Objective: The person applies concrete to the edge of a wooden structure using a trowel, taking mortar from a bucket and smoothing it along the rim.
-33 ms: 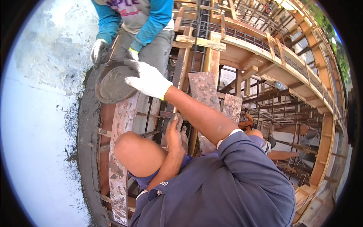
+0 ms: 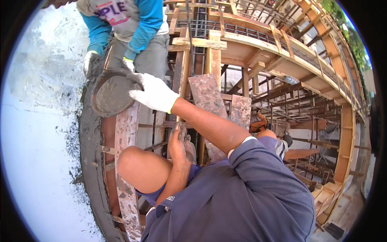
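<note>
My right hand [image 2: 154, 93], in a white glove with dark smears on its fingers, grips the right rim of a round shallow pan [image 2: 98, 105]. Wet grey mortar [image 2: 115, 93] lies in the pan. My bare left hand [image 2: 177, 144] is beside my bent knee, fingers stretched upward; I see nothing held in it. Across from me, a co-worker in a grey and turquoise top has one gloved hand [image 2: 128, 64] at the pan's far rim. Their other gloved hand [image 2: 92, 63] is left of the pan, over the mortar strip; what it holds is unclear.
A strip of wet mortar [image 2: 93, 161] edges the pale slab [image 2: 36, 161] on my left. Mortar-stained planks [image 2: 125, 169] cross gaps below me. Timber formwork [image 2: 258, 44] with steel bars stands at the right. Another person [image 2: 264, 131] is lower down beyond my right arm.
The whole view has shifted a little, so most things appear further left. The pan stays in my right hand, and the co-worker's hand is still at its rim.
</note>
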`<state>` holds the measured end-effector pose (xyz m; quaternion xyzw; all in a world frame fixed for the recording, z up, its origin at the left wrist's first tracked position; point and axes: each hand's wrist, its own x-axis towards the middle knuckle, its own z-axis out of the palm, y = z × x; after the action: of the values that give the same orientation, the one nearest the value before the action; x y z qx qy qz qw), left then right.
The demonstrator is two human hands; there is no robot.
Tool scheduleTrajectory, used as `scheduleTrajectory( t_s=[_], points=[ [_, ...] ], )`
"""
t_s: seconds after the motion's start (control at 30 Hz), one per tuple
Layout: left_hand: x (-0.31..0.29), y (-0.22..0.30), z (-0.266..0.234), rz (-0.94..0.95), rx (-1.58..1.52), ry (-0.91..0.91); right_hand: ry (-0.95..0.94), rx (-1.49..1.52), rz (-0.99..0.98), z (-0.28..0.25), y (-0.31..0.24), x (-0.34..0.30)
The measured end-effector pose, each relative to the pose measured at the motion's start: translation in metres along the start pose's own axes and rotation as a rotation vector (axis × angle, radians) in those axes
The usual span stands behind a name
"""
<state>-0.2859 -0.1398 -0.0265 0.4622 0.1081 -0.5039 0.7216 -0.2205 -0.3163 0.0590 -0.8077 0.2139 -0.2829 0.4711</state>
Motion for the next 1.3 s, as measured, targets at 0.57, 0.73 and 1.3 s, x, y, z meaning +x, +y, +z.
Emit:
scheduleTrajectory(
  t_s=[0.57,0.73,1.3],
  points=[
    [-0.006,0.004,0.074,0.067,0.494,-0.299,0.746,0.125,1.213,-0.135,0.202,-0.441],
    [-0.01,0.045,0.165,0.393,0.835,-0.448,0.652,0.43,1.094,-0.136,0.236,-0.462],
    [0.037,0.019,0.212,0.901,1.58,-0.583,0.525,0.463,1.213,-0.12,0.271,-0.501]
  ],
)
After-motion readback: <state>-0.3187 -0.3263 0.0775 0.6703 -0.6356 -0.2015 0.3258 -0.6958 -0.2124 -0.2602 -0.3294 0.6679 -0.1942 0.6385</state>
